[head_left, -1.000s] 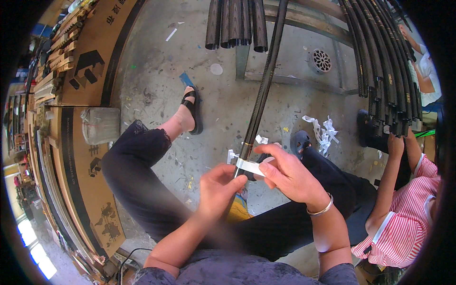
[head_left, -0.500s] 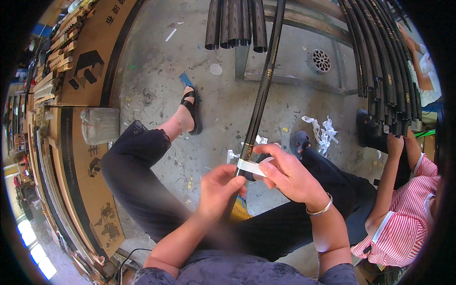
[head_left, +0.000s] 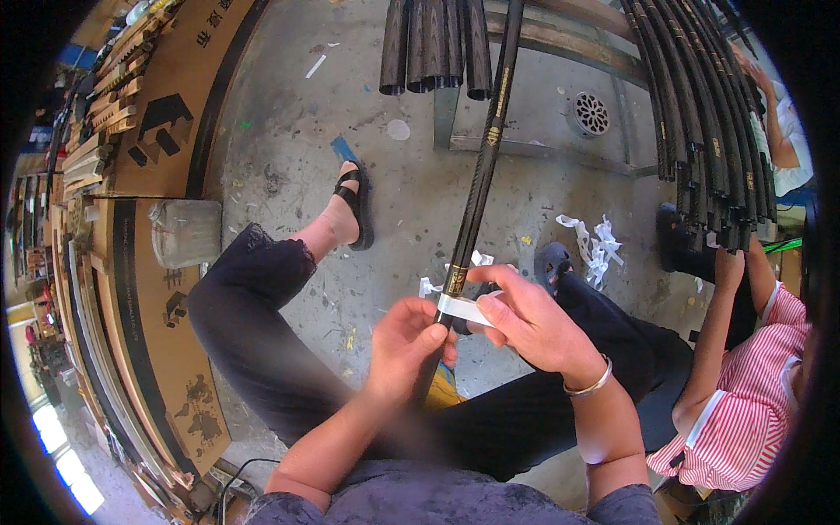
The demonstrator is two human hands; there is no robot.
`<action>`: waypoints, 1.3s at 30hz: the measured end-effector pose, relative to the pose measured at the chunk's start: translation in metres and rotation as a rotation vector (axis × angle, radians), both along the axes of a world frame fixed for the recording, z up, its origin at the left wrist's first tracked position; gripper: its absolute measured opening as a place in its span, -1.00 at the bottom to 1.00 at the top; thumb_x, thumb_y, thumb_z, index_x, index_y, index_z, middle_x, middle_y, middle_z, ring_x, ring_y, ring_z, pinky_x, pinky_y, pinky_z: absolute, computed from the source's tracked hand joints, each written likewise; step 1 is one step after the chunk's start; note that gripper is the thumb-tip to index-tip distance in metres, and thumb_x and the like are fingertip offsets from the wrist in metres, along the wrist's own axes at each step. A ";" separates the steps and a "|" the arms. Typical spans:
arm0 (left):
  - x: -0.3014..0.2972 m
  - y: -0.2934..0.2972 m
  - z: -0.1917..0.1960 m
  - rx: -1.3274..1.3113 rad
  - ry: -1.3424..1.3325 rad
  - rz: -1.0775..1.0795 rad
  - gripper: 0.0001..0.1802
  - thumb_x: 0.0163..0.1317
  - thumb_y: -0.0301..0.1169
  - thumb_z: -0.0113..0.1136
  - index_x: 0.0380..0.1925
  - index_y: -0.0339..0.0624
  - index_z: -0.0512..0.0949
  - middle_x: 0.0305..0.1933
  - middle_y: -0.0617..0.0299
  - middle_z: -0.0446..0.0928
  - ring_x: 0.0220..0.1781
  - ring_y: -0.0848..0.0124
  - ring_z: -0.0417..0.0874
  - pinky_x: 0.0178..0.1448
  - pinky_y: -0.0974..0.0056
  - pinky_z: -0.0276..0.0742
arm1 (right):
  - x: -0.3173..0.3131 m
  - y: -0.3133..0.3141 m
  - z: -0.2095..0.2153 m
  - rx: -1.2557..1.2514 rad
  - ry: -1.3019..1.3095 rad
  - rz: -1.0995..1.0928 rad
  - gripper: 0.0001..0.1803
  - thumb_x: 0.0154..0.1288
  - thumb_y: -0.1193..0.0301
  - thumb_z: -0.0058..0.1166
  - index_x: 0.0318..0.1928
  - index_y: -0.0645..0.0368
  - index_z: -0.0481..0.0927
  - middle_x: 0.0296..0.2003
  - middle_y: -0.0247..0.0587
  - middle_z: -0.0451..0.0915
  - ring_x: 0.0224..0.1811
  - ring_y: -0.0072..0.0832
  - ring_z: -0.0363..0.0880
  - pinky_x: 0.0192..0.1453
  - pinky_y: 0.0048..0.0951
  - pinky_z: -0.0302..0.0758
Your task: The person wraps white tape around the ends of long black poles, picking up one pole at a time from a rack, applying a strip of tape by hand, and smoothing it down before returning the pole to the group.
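1. Two hands are working on one long black rod (head_left: 477,206), which is slanting up across a stained grey concrete floor (head_left: 289,166) toward a round floor drain (head_left: 591,113) lying right of the rod's upper part.
2. Left of the rod, flat brown cardboard boxes (head_left: 166,96) with black printed shapes are lying along the floor's edge, and a grey block (head_left: 185,232) is sitting beside them.
3. Above the rod's far end, a bundle of black tubes (head_left: 435,44) is showing its cut ends; right of the rod, a fan of more black rods (head_left: 700,114) is curving down the frame.
4. Right of the rod's lower part, crumpled white paper scraps (head_left: 591,245) are lying on the floor.
5. The rod is carrying gold label bands — one near its top, one just above the hands.
6. The left hand (head_left: 404,346) is closing around the rod's lower end, thumb over the shaft.
7. The right hand (head_left: 529,319), a metal bangle (head_left: 588,383) on its wrist, is pinching a white tape strip (head_left: 464,308) against the rod just above the left hand.
8. Further right of the rod, a person in a red-striped shirt (head_left: 744,411) is reaching up to the fan of rods.
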State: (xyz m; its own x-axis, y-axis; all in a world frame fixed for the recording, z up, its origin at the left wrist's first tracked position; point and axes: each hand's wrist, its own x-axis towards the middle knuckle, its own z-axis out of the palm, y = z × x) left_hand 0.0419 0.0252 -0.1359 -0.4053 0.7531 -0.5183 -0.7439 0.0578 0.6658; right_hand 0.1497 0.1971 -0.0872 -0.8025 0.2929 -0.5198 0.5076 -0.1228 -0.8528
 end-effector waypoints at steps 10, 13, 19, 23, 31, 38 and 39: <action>0.000 0.000 -0.001 0.054 -0.010 -0.010 -0.52 0.22 -0.16 0.37 -0.13 -0.18 0.31 -0.39 0.06 0.57 -0.47 0.33 0.62 -0.35 0.32 0.57 | 0.000 0.000 -0.004 0.011 0.037 -0.002 -0.63 0.49 0.34 -0.06 0.13 0.35 0.36 -0.66 -0.26 0.44 -0.59 -0.50 0.45 -0.44 -0.41 0.35; 0.001 0.000 -0.001 0.060 -0.017 -0.008 -0.52 0.23 -0.15 0.36 -0.15 -0.14 0.28 -0.40 0.05 0.56 -0.48 0.32 0.61 -0.36 0.32 0.56 | 0.000 -0.001 -0.005 0.010 0.051 -0.006 -0.63 0.48 0.34 -0.06 0.13 0.35 0.36 -0.66 -0.26 0.44 -0.60 -0.50 0.44 -0.45 -0.42 0.35; 0.000 -0.001 -0.001 0.073 -0.028 -0.029 -0.53 0.25 -0.14 0.34 -0.16 -0.13 0.26 -0.42 0.03 0.54 -0.49 0.31 0.60 -0.36 0.32 0.56 | 0.001 -0.002 -0.006 0.006 0.053 -0.007 -0.63 0.48 0.34 -0.05 0.14 0.35 0.37 -0.66 -0.26 0.43 -0.59 -0.50 0.44 -0.44 -0.42 0.35; 0.000 -0.002 0.000 0.068 -0.024 -0.033 -0.54 0.26 -0.15 0.33 -0.15 -0.12 0.26 -0.42 0.03 0.54 -0.50 0.31 0.59 -0.36 0.32 0.55 | 0.000 -0.002 -0.004 0.014 0.048 0.005 -0.61 0.47 0.32 -0.03 0.14 0.35 0.36 -0.63 -0.22 0.46 -0.56 -0.48 0.47 -0.41 -0.40 0.38; 0.002 -0.003 -0.003 0.010 0.083 -0.022 -0.55 0.28 -0.20 0.31 -0.13 -0.14 0.23 -0.40 0.01 0.55 -0.48 0.32 0.59 -0.34 0.32 0.54 | 0.003 0.000 0.002 0.011 0.041 0.063 -0.63 0.49 0.41 -0.10 0.20 0.34 0.29 -0.46 -0.31 0.48 -0.50 -0.63 0.42 -0.36 -0.53 0.39; 0.001 -0.003 -0.005 0.070 0.089 -0.048 -0.57 0.32 -0.18 0.26 -0.13 -0.13 0.22 -0.39 0.02 0.54 -0.49 0.34 0.57 -0.33 0.31 0.52 | 0.003 0.001 0.003 0.026 0.044 0.070 -0.64 0.50 0.41 -0.10 0.19 0.34 0.30 -0.47 -0.31 0.48 -0.50 -0.63 0.42 -0.36 -0.54 0.39; 0.001 -0.003 -0.005 0.085 0.089 -0.056 -0.57 0.33 -0.17 0.26 -0.13 -0.13 0.22 -0.40 0.02 0.53 -0.50 0.34 0.56 -0.33 0.31 0.52 | 0.003 0.001 0.003 0.023 0.048 0.067 -0.64 0.50 0.40 -0.10 0.19 0.34 0.30 -0.48 -0.31 0.47 -0.50 -0.62 0.41 -0.36 -0.53 0.38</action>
